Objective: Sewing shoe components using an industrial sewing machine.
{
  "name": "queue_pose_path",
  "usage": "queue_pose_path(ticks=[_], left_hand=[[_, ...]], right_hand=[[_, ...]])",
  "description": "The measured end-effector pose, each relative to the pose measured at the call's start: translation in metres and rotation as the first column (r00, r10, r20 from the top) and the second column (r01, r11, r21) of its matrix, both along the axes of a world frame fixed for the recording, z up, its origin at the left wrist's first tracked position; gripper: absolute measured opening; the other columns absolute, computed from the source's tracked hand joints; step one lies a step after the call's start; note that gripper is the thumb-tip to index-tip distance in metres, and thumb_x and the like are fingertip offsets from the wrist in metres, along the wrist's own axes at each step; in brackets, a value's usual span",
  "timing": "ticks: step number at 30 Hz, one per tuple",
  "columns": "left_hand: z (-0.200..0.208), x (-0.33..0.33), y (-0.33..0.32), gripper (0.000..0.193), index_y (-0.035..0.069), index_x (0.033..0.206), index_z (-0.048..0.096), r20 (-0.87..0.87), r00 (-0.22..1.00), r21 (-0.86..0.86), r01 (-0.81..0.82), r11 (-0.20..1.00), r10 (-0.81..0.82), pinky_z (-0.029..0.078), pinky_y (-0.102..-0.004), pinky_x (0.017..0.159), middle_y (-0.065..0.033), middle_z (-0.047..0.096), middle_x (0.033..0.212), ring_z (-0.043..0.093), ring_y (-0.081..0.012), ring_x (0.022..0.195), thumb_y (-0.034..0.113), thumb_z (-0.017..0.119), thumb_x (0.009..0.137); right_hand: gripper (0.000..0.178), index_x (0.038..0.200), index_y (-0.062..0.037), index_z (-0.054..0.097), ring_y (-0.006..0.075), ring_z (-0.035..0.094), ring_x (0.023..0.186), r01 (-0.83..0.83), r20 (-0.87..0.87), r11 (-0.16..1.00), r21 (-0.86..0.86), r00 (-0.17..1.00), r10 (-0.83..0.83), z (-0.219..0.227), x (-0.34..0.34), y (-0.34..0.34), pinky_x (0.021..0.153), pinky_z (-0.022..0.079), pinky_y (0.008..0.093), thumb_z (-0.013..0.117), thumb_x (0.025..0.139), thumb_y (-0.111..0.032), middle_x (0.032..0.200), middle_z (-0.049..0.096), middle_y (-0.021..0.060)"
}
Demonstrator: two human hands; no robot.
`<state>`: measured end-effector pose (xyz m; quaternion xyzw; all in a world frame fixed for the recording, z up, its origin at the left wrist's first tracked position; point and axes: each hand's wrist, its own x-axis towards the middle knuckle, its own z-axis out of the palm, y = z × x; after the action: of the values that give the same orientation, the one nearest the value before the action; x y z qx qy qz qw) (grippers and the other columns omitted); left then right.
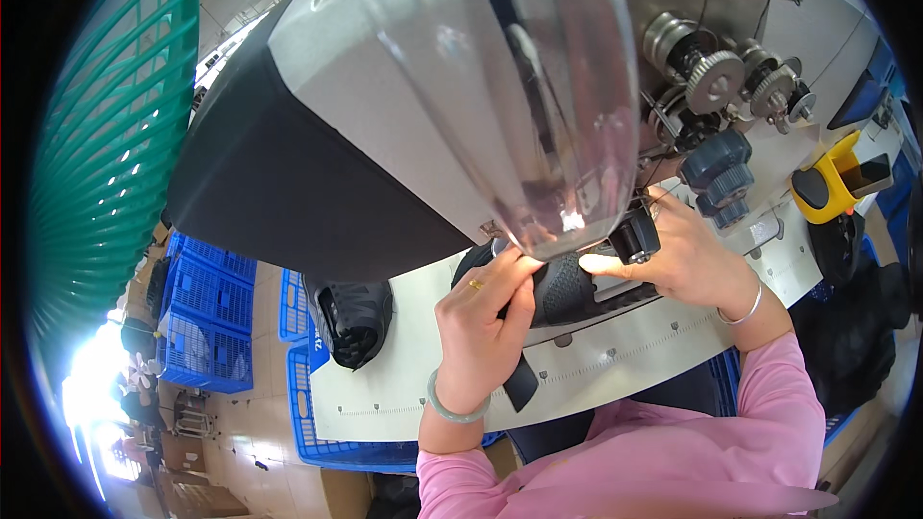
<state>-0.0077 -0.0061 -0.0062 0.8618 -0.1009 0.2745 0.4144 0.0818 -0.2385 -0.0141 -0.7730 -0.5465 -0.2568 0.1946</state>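
Note:
A black shoe [565, 292] with a textured surface lies under the sewing machine's head [365, 67]. My left hand [486, 332] grips its left part, thumb and fingers pressed together close below the clear guard [519, 115]. My right hand [687, 250] holds the other end, its thumb laid on the upper while other fingers go behind the machine parts. The guard hides the needle area. Below my left hand a dark strip [520, 384] hangs over the white table [615, 365], which bears a ruler scale along its near edge.
Another black shoe [351, 319] stands at the table's left. Thread tension knobs [711, 77] and a yellow holder [829, 178] are at the right. A green fan guard [115, 154] rises at the left, with stacked blue crates [207, 327] beyond. Dark cloth [851, 346] lies at the right.

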Motion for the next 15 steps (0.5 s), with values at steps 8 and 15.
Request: queue_pose_path(ticks=[8, 15], left_hand=[[0.0008, -0.0017, -0.0018, 0.029, 0.003, 0.101, 0.073, 0.117, 0.993, 0.264, -0.025, 0.964, -0.006, 0.053, -0.0323, 0.078, -0.0204, 0.069, 0.107, 0.068, -0.0271, 0.086, -0.003, 0.065, 0.073], [-0.0022, 0.0053, 0.0008, 0.026, 0.003, 0.099, 0.071, 0.194, 0.981, 0.305, -0.040, 0.952, -0.021, 0.053, -0.0331, 0.071, -0.0164, 0.069, 0.107, 0.064, -0.0274, 0.079, 0.001, 0.068, 0.073]], right_hand=[[0.063, 0.115, -0.0310, 0.068, 0.0260, 0.063, 0.102, 0.026, 0.026, 0.999, 0.045, 0.999, -0.028, -0.0022, -0.0002, 0.0050, 0.097, 0.043, 0.0419, 0.065, 0.059, -0.004, 0.108, 0.068, 0.0039], [0.069, 0.117, -0.0310, 0.068, 0.0247, 0.063, 0.098, 0.042, 0.023, 0.994, 0.097, 0.999, -0.044, -0.0075, 0.0015, 0.0081, 0.095, 0.044, 0.0425, 0.061, 0.056, 0.001, 0.103, 0.068, 0.0028]])
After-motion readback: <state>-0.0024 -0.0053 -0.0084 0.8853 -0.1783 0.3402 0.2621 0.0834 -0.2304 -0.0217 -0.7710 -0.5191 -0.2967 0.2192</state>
